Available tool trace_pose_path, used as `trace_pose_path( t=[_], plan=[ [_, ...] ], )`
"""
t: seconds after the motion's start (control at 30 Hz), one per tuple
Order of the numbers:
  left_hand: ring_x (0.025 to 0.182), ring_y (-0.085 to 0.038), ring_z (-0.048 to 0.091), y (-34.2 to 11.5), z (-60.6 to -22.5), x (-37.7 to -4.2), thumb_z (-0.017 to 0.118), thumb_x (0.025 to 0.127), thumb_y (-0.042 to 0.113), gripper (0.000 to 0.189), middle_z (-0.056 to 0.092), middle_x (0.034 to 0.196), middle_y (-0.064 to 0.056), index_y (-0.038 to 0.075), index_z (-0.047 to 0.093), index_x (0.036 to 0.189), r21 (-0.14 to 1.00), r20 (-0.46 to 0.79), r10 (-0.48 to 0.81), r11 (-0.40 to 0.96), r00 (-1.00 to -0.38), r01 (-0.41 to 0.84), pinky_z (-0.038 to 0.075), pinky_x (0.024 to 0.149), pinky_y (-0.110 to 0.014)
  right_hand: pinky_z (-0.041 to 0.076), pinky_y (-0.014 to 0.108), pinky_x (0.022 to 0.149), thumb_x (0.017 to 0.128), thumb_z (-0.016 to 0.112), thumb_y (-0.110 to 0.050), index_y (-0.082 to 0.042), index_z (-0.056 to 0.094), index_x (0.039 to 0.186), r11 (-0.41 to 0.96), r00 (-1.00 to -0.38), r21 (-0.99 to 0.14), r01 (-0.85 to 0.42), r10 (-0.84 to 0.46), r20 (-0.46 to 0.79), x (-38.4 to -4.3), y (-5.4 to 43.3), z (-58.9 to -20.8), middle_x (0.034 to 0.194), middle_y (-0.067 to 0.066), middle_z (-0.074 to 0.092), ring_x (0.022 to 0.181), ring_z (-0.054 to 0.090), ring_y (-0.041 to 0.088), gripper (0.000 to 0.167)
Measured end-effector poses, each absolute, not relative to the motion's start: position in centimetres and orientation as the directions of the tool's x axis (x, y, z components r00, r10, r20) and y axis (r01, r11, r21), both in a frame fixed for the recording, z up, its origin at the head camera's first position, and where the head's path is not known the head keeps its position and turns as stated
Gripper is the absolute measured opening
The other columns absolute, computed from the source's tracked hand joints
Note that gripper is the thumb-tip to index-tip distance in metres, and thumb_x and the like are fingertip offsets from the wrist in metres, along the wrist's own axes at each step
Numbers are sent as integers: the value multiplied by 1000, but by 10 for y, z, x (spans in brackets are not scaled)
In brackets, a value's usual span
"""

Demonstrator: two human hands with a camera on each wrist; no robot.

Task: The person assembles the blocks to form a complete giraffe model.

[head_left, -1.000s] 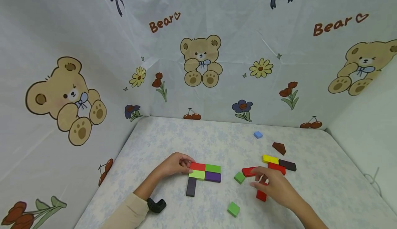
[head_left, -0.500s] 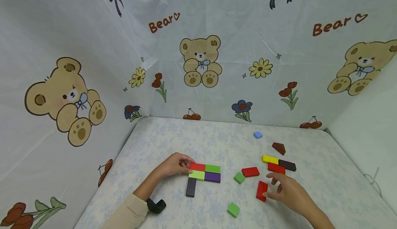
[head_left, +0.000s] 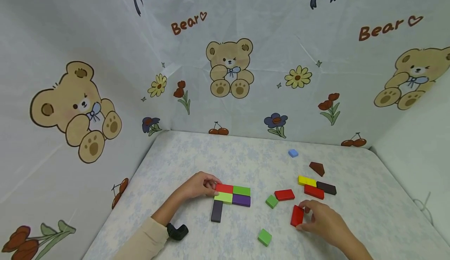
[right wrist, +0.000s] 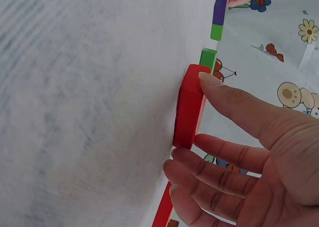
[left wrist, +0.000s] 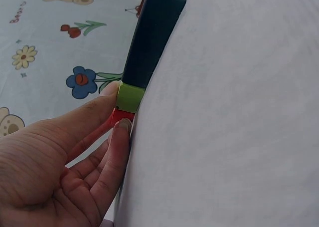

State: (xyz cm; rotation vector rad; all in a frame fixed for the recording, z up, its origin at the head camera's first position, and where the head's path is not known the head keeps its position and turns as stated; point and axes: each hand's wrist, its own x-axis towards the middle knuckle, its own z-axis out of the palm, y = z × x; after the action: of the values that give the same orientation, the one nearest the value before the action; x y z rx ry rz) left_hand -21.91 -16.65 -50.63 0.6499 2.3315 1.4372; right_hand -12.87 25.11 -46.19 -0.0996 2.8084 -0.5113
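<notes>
On the left, my left hand [head_left: 199,185] pinches the left end of a group of blocks. Its thumb lies against a light green block [head_left: 224,199] and its fingers against a red block [head_left: 225,189]. A green block [head_left: 241,190] and a purple block [head_left: 241,200] adjoin these on the right, and a dark block [head_left: 216,211] extends toward me. My right hand [head_left: 324,221] holds another red block [head_left: 297,216] lying on the table, thumb at its near end and index finger at its far end. In the right wrist view, the other fingers [right wrist: 204,179] are loosely curled beside this red block [right wrist: 191,107].
Two small green blocks [head_left: 272,201] [head_left: 265,237] and a red block [head_left: 284,194] lie between the hands. Farther right are yellow [head_left: 307,180], red [head_left: 314,191] and dark [head_left: 326,187] blocks, with a brown piece [head_left: 317,169] and a blue block [head_left: 293,153] behind.
My right hand has drawn back from over the red blocks, then come to grip the nearer one by its ends. The left hand has stayed at the block group.
</notes>
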Motion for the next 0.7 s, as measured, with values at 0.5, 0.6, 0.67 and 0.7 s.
trace_pose_path(
  t=[0.5,0.6,0.67,0.7],
  plan=[
    [68,-10,57,-169,-509,-222,83,86,13,32,67,85,-1,7,75,116,893,-44,543,398,-839,211,48,62,-24,52,31,65,66,96,-29,-5,73,117,938,-959,-340,-67,-154,-237,-130,247,-459,91,-2,66,76,55,15,61],
    [68,-10,57,-168,-510,-223,84,86,14,32,67,85,0,7,76,116,892,-45,545,399,-837,212,48,62,-24,52,30,66,67,96,-28,-5,74,115,933,-962,-350,-85,-168,-214,-129,247,-459,90,-3,66,76,55,14,58],
    [68,-10,57,-168,-510,-223,84,86,13,32,67,85,1,7,76,116,892,-43,548,398,-836,215,48,62,-25,52,28,66,67,95,-27,-6,75,114,928,-966,-359,-103,-180,-188,-128,247,-459,91,-3,67,76,56,14,56],
    [68,-10,57,-168,-510,-223,84,85,13,32,67,85,0,7,76,116,892,-43,548,397,-835,215,48,62,-25,52,27,65,67,95,-27,-6,75,113,925,-968,-364,-113,-186,-171,-127,247,-459,93,-2,68,76,56,13,55]
  ],
)
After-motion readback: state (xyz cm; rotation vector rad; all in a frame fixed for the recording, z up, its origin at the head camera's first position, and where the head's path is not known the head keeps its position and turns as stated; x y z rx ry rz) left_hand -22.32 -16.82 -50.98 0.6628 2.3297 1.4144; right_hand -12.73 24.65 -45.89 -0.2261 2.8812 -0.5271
